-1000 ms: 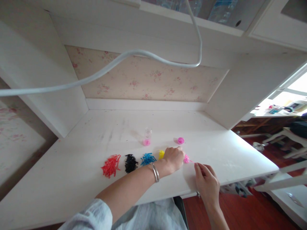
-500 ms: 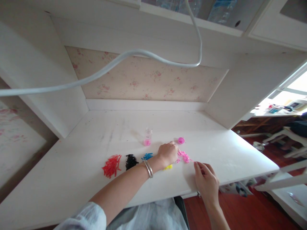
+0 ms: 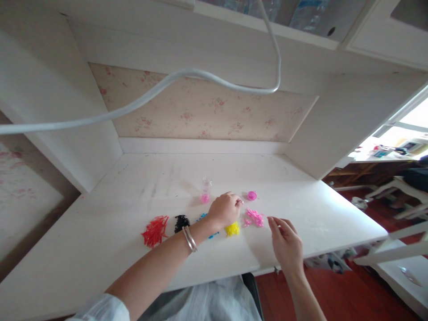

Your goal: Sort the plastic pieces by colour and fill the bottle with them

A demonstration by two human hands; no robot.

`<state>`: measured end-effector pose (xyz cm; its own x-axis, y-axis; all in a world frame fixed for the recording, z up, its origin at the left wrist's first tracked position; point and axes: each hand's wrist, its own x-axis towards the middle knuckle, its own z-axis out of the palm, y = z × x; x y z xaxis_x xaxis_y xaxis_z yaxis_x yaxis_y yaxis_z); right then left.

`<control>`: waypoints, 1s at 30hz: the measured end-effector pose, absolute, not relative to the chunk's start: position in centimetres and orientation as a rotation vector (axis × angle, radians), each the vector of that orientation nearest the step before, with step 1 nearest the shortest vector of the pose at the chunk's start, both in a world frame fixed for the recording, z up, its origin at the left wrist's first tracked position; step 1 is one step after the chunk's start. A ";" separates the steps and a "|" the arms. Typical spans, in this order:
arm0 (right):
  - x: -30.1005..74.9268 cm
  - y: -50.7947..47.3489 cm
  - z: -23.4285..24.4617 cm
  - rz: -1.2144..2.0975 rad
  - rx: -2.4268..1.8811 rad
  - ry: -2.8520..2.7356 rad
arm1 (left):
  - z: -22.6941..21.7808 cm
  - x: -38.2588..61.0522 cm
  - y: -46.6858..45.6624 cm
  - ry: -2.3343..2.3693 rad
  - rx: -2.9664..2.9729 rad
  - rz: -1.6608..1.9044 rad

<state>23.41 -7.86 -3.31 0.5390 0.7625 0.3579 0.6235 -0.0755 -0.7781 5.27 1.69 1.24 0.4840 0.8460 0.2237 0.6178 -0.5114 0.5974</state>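
Observation:
My left hand [image 3: 227,208] is closed in a pinch above the blue and yellow piles, its fingertips near the pink lid. What it holds, if anything, is too small to make out. My right hand [image 3: 285,238] also pinches, just right of a pile of small pink rubber-band-like pieces [image 3: 255,217]; its fingertip content cannot be made out. A small clear bottle [image 3: 206,187] with pink pieces at its bottom stands beyond my left hand. A round pink lid [image 3: 252,195] lies behind the pink pile. Yellow pieces [image 3: 232,228] lie below my left hand; blue pieces [image 3: 202,216] are partly hidden by it.
A black pile [image 3: 181,223] and a red pile [image 3: 155,231] lie to the left on the white desk [image 3: 110,249]. A white cable [image 3: 187,73] hangs across the upper view. Side panels enclose the desk; a white chair [image 3: 394,254] stands at right.
My left hand has moved left and slightly away from me, off the pink pile, uncovering the yellow pile. My right hand has shifted slightly up and left, staying pinched.

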 end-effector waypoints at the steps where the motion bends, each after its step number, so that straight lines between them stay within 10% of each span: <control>1: 23.0 -7.4 -2.5 0.191 -1.727 -1.172 | 1.5 4.6 1.3 1.214 2.283 0.728; 30: 11.4 3.4 5.3 0.011 -1.353 -1.882 | 1.9 -7.5 -4.6 1.427 1.902 1.125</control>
<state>11.37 3.43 5.33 -0.1071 0.7993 0.5913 0.7924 0.4278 -0.4348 -7.47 -4.61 1.95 0.1065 0.9436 0.3136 0.5253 -0.3212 0.7879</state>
